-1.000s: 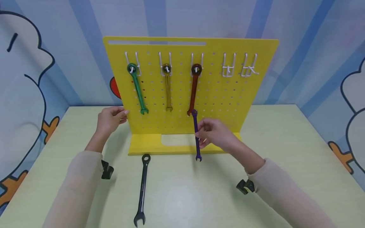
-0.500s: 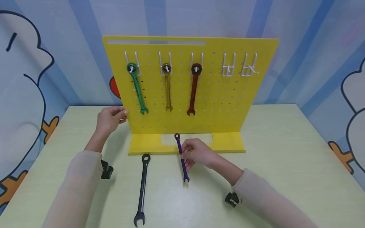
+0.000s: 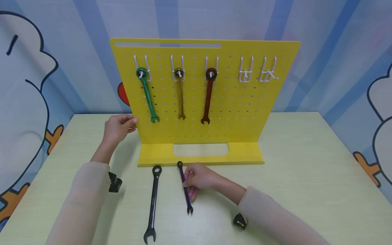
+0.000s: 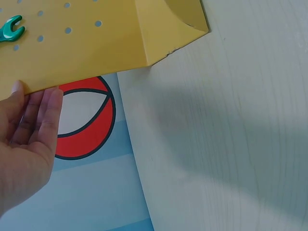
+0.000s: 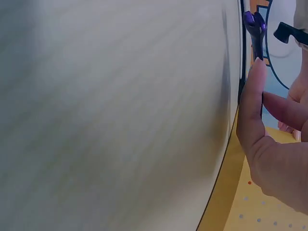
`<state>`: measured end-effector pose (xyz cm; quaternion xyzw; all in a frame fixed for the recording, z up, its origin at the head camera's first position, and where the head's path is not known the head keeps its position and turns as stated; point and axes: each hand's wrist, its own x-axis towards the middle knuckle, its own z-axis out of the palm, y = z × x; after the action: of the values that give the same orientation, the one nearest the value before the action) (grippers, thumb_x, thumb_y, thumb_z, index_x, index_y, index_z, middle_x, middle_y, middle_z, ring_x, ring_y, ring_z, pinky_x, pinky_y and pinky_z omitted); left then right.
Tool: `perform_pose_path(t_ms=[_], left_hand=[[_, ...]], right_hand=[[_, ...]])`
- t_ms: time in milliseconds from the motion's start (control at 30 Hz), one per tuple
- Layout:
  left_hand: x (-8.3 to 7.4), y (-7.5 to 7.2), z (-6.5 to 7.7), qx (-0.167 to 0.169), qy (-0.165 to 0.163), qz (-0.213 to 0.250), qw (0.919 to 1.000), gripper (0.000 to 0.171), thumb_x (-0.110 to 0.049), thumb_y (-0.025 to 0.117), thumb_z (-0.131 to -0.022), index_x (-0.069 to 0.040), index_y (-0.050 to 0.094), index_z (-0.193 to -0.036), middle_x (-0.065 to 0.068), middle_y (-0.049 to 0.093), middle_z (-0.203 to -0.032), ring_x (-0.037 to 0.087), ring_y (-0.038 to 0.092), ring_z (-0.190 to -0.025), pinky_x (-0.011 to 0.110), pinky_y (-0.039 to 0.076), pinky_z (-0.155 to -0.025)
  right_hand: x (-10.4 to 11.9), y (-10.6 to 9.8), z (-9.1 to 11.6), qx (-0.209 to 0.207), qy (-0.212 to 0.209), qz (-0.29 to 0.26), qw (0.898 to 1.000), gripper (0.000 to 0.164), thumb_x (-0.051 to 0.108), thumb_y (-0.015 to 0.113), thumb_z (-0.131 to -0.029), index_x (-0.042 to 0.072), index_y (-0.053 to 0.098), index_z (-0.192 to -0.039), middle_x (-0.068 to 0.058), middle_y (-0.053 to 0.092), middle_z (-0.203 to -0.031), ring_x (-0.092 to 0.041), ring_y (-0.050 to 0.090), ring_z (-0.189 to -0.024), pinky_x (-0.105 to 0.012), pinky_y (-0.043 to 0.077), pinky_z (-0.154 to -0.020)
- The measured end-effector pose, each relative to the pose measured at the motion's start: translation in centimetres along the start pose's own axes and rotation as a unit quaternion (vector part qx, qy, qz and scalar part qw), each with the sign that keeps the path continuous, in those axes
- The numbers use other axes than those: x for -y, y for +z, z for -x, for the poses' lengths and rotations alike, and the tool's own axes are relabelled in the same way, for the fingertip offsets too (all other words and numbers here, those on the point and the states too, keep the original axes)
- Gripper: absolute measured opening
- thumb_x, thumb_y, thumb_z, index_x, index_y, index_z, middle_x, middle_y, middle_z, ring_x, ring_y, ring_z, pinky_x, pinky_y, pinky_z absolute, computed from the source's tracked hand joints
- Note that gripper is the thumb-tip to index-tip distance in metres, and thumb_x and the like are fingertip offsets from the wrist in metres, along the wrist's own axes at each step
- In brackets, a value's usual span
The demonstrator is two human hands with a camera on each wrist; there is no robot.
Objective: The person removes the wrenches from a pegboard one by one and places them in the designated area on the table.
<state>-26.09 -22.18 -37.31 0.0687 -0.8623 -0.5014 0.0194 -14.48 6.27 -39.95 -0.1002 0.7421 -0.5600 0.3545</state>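
Note:
My right hand (image 3: 199,180) pinches a small purple combination wrench (image 3: 185,190) by the middle of its shaft, low over the table in front of the pegboard. In the right wrist view the purple wrench's open end (image 5: 255,24) sticks out past the fingertips. My left hand (image 3: 116,129) grips the left edge of the yellow pegboard (image 3: 239,115), thumb in front and fingers at the edge in the left wrist view. A larger black combination wrench (image 3: 153,204) lies on the table, left of the purple one. Green (image 3: 148,98), gold (image 3: 180,98) and red (image 3: 208,98) wrenches hang from hooks.
Two wire hooks (image 3: 245,71) at the board's upper right carry nothing. The pegboard stands on a yellow base (image 3: 156,156) with a cut-out. Behind the pale table (image 3: 294,163) rises a blue striped backdrop (image 3: 199,20) with cartoon figures.
My right hand has brought the purple wrench down and to the left, from in front of the board to near the black wrench. The left hand keeps its place on the board's edge.

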Motion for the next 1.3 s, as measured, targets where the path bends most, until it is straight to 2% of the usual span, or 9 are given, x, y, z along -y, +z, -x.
perform_pose_path(t_ms=[33,267,400,533,733,967,1133,1167,1300], left_hand=[[-0.4,0.0,0.4,0.001,0.003,-0.003,1.0,0.042,-0.033,0.06,-0.085,-0.001,0.062,-0.112,0.015,0.062,-0.104,0.024,0.061,-0.088,0.032,0.054,-0.076],[2.6,0.3,-2.0,-0.007,-0.018,0.0,0.9998,0.046,-0.045,0.059,-0.081,-0.013,0.063,-0.113,0.005,0.062,-0.105,0.016,0.062,-0.089,0.023,0.053,-0.073],[3.2,0.5,-2.4,-0.008,-0.007,0.008,0.9999,0.046,-0.045,0.06,-0.08,-0.013,0.064,-0.112,0.006,0.062,-0.104,0.017,0.061,-0.089,0.022,0.053,-0.072],[3.1,0.6,-2.3,-0.017,-0.011,0.001,0.9998,0.043,-0.044,0.06,-0.08,-0.014,0.064,-0.111,0.005,0.062,-0.102,0.017,0.061,-0.089,0.022,0.053,-0.072],[1.7,0.3,-1.3,-0.01,0.001,-0.004,0.9999,0.045,-0.041,0.059,-0.082,-0.007,0.063,-0.112,0.01,0.063,-0.1,0.019,0.062,-0.085,0.029,0.055,-0.07],[8.8,1.5,-6.8,-0.051,0.043,-0.052,0.9964,0.05,-0.058,0.055,-0.075,-0.022,0.065,-0.107,-0.004,0.062,-0.093,0.012,0.062,-0.08,0.024,0.055,-0.066],[7.8,1.3,-6.2,-0.043,0.035,-0.046,0.9974,0.049,-0.055,0.056,-0.076,-0.019,0.065,-0.108,-0.001,0.063,-0.096,0.014,0.062,-0.082,0.015,0.052,-0.06],[6.6,1.0,-5.3,-0.026,0.03,-0.029,0.9988,0.045,-0.05,0.056,-0.08,-0.016,0.065,-0.109,0.002,0.063,-0.097,0.015,0.063,-0.083,0.016,0.053,-0.063],[3.5,0.5,-3.0,-0.015,-0.013,-0.004,0.9998,0.038,-0.04,0.06,-0.083,-0.013,0.065,-0.108,0.005,0.063,-0.099,0.015,0.062,-0.086,0.02,0.053,-0.068]], right_hand=[[-0.1,0.2,-0.1,0.002,0.0,0.001,1.0,0.009,-0.01,0.057,-0.083,-0.006,0.049,-0.08,-0.017,0.058,-0.057,-0.021,0.059,-0.044,-0.037,0.054,-0.047],[-0.2,1.0,-0.3,0.006,0.008,-0.003,1.0,0.011,-0.01,0.058,-0.083,-0.007,0.049,-0.077,-0.019,0.058,-0.056,-0.023,0.06,-0.043,-0.037,0.054,-0.046],[0.0,1.3,-0.5,0.001,0.024,0.001,1.0,0.011,-0.008,0.059,-0.083,-0.007,0.05,-0.076,-0.019,0.058,-0.056,-0.024,0.06,-0.045,-0.036,0.054,-0.046],[0.1,1.5,-0.8,-0.012,0.039,0.002,0.999,0.011,-0.007,0.06,-0.083,-0.007,0.051,-0.077,-0.02,0.059,-0.058,-0.027,0.062,-0.047,-0.036,0.054,-0.046],[0.4,2.0,-1.1,-0.022,0.045,-0.003,0.999,0.01,-0.007,0.061,-0.082,-0.008,0.052,-0.077,-0.023,0.061,-0.062,-0.029,0.063,-0.05,-0.035,0.054,-0.047],[0.5,2.6,-1.5,-0.029,0.043,-0.019,0.998,0.01,-0.007,0.06,-0.083,-0.009,0.053,-0.077,-0.024,0.061,-0.063,-0.03,0.063,-0.05,-0.035,0.055,-0.049],[0.4,2.6,-1.5,-0.027,0.039,-0.021,0.999,0.009,-0.007,0.059,-0.083,-0.009,0.054,-0.076,-0.024,0.061,-0.063,-0.03,0.063,-0.052,-0.035,0.055,-0.049],[0.5,2.6,-1.4,-0.027,0.038,-0.02,0.999,0.009,-0.007,0.059,-0.083,-0.009,0.054,-0.076,-0.024,0.061,-0.063,-0.031,0.064,-0.052,-0.035,0.055,-0.049],[0.5,2.6,-1.3,-0.028,0.036,-0.018,0.999,0.01,-0.007,0.06,-0.083,-0.01,0.054,-0.076,-0.024,0.061,-0.063,-0.031,0.064,-0.053,-0.035,0.055,-0.049]])
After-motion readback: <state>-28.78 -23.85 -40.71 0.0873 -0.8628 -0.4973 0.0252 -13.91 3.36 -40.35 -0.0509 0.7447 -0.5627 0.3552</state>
